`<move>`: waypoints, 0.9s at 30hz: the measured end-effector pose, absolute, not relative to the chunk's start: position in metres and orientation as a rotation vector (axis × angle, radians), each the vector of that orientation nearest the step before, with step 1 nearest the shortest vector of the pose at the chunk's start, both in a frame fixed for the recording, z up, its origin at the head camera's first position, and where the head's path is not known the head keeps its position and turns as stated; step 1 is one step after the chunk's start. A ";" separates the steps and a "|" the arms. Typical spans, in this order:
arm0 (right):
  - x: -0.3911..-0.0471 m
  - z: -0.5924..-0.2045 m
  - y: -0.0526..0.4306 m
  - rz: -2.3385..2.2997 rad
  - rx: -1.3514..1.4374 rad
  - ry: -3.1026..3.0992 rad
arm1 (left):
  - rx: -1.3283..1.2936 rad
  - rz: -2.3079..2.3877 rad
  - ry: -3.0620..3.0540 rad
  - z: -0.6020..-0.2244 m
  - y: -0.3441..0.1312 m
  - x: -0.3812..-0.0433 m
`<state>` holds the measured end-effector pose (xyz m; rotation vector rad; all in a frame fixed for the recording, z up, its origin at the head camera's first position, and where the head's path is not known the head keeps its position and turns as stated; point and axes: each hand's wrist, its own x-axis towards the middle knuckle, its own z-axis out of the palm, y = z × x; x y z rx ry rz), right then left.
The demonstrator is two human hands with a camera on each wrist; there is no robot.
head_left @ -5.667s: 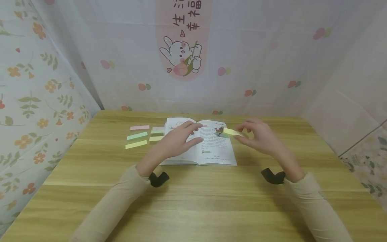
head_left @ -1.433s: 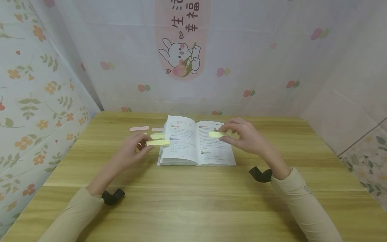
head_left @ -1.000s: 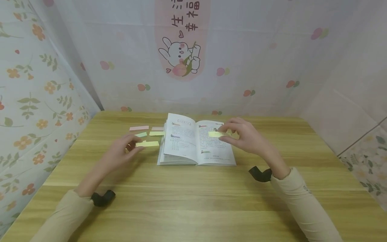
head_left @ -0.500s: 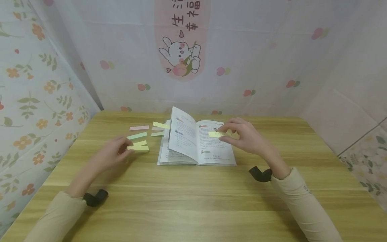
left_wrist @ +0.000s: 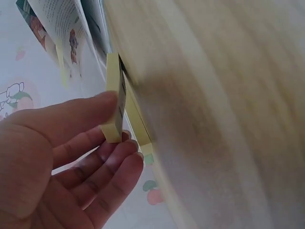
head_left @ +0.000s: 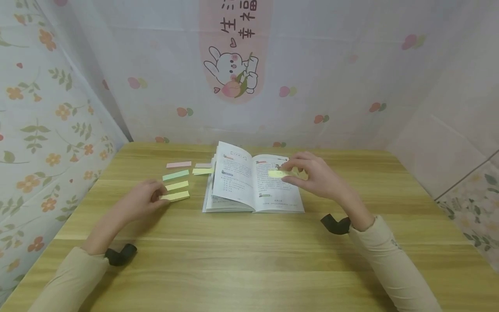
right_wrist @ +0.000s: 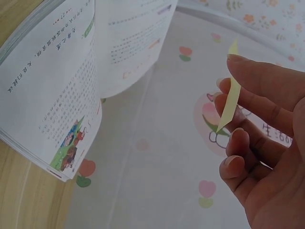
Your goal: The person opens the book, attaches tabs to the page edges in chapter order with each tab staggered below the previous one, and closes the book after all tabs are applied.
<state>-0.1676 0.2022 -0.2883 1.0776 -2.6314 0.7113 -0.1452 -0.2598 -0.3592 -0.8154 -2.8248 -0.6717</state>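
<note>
In the head view my left hand (head_left: 134,203) pinches a yellow sticky-note pad (head_left: 176,196) low over the table, left of the book. The left wrist view has the pad (left_wrist: 113,98) between thumb and fingers. My right hand (head_left: 317,175) pinches a thin yellow sticky strip (head_left: 277,173) above the right page of the open book (head_left: 277,190). That strip (left_wrist: 62,64) hangs blurred in the left wrist view, though I cannot tell whether it is the same one. A left page (head_left: 232,173) stands partly lifted. Yellow tabs (head_left: 202,171) stick out from the book's left edge.
Left of the book lie another yellow pad (head_left: 177,186), a green pad (head_left: 175,175) and a pink pad (head_left: 179,164). A pink tab (head_left: 203,165) shows at the book's left edge. Patterned cloth (head_left: 331,78) hangs behind the wooden table (head_left: 249,260).
My left hand has carried the yellow pad from the left page down and left to beside the other pads. A left page rose, then sank a little. My right hand has lately stayed still.
</note>
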 end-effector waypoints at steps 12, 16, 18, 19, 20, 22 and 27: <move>-0.167 -0.288 0.201 0.718 1.082 -2.634 | -0.809 -0.669 -2.896 -0.361 -0.261 -0.146; -0.167 -0.288 0.201 0.719 1.083 -2.634 | -0.808 -0.683 -2.913 -0.363 -0.263 -0.147; -0.167 -0.288 0.200 0.722 1.086 -2.635 | -0.806 -0.684 -2.921 -0.364 -0.263 -0.147; -0.167 -0.288 0.201 0.722 1.086 -2.637 | -0.805 -0.686 -2.926 -0.364 -0.263 -0.147; -0.168 -0.288 0.201 0.723 1.089 -2.637 | -0.803 -0.686 -2.932 -0.364 -0.263 -0.147; -0.168 -0.289 0.201 0.726 1.094 -2.637 | -0.802 -0.692 -2.943 -0.364 -0.263 -0.147; -0.169 -0.290 0.202 0.729 1.103 -2.641 | -0.786 -0.708 -2.976 -0.364 -0.263 -0.145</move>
